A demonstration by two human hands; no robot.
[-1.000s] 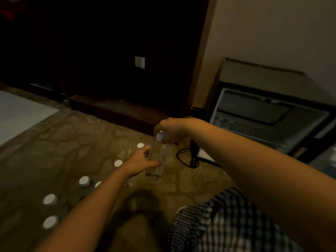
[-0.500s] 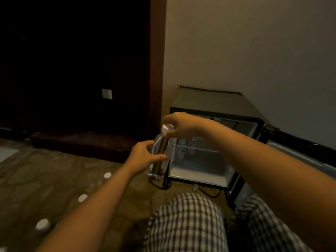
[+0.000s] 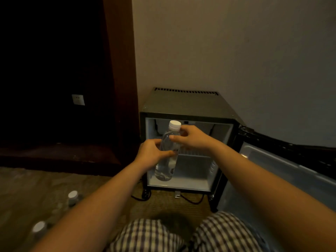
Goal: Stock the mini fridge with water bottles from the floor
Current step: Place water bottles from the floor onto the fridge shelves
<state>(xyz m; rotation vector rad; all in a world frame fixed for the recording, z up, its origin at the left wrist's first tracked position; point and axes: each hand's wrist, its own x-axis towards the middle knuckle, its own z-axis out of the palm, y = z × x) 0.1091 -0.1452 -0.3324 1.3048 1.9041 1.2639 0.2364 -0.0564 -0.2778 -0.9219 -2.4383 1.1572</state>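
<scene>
I hold a clear water bottle (image 3: 166, 160) with a white cap upright in front of the open mini fridge (image 3: 185, 104). My left hand (image 3: 151, 154) grips the bottle's middle from the left. My right hand (image 3: 191, 138) pinches its upper part just below the cap. The fridge interior is white with a wire shelf across it, and I see no bottles inside. Its door (image 3: 283, 168) is swung open to the right. Two more bottles (image 3: 72, 196) (image 3: 39, 228) stand on the carpet at lower left, showing mostly white caps.
A dark wooden panel (image 3: 118, 70) with a white wall socket (image 3: 78, 99) fills the left. A black power cable (image 3: 190, 200) runs along the carpet under the fridge. My checkered trouser knees (image 3: 154, 235) are at the bottom, close to the fridge.
The bottle has risen from the carpet and moved right until it is in front of the fridge opening. My right hand slid from the cap to just below it. The view swung to face the fridge.
</scene>
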